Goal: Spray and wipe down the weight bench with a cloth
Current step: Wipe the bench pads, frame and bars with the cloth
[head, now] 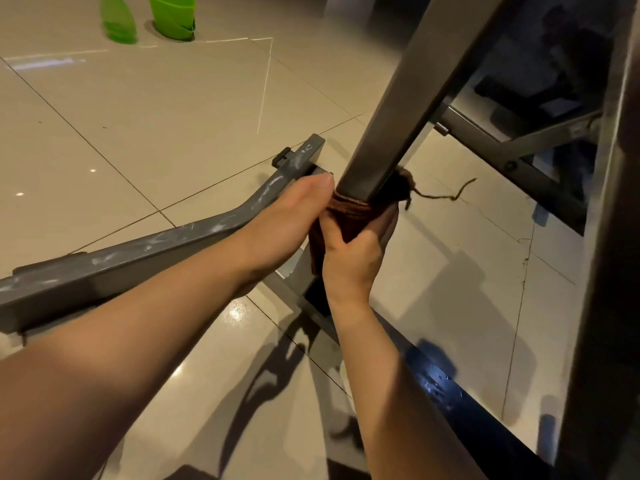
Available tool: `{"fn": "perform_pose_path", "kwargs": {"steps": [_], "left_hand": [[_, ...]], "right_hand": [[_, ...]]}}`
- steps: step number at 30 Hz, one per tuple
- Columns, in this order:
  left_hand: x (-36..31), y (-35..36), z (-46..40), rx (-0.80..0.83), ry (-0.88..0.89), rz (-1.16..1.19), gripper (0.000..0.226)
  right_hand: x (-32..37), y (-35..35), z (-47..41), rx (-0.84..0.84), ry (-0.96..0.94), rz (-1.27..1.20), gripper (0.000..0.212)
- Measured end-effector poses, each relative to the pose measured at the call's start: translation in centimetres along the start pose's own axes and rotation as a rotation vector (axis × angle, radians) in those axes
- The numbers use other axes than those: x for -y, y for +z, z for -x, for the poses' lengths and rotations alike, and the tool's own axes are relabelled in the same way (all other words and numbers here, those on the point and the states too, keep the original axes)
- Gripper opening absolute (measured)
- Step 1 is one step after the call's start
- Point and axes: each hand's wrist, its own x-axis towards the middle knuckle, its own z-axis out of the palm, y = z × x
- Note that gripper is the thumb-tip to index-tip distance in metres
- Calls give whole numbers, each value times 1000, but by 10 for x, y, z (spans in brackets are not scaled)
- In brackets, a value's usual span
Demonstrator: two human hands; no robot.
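A brown cloth [349,220] is wrapped round the foot of a slanted grey steel post [391,126] of the weight bench frame. My right hand [349,258] grips the cloth from below, fingers curled into its folds. My left hand [287,216] holds the cloth's left side against the post, thumb on top. A frayed thread [446,194] trails from the cloth over the floor. The grey base bar [145,251] of the bench lies across the tiles to the left, scuffed white. No spray bottle shows for certain.
Two green plastic items stand far off at the top left, a bottle-like one [117,22] and a tub [173,15]. More frame struts [512,157] cross at the right, and a dark upright [606,271] fills the right edge. Glossy beige floor tiles [156,116] lie all round.
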Motion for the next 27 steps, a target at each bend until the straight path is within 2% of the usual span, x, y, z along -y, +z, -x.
{"fn": "perform_pose_path", "kwargs": {"steps": [3,6,8,12,14,15,17,18,20,21,23,27], "left_hand": [[4,4,2,20,-2,-34,32],[0,3,-1,25,-27,-25,37],[0,2,-1,22,-49,19,38],[4,5,3,35,-76,72,56],[9,6,3,-15,-78,85,52],[14,6,4,-46,-75,57,45],[31,3,9,-86,-102,-98,36],[43,-1,15,-62,-148,-176,44],[65,-5,29,118,-257,-329,68],[71,-4,36,220,-276,-401,72],[75,5,41,280,-215,-455,61],[76,39,45,158,-73,-409,34]], "right_hand": [[-40,14,10,86,112,129,91],[-77,30,22,141,407,-10,60],[-102,42,30,141,606,35,52],[-106,35,34,321,551,183,36],[-93,17,36,358,471,383,30],[-87,8,37,348,438,406,33],[-71,-13,43,339,377,284,40],[-64,-21,50,334,359,188,44],[-49,-38,66,313,356,14,53],[-44,-45,72,295,363,-66,55],[-38,-55,80,260,362,-212,53],[-43,-72,99,253,392,-414,54]]}}
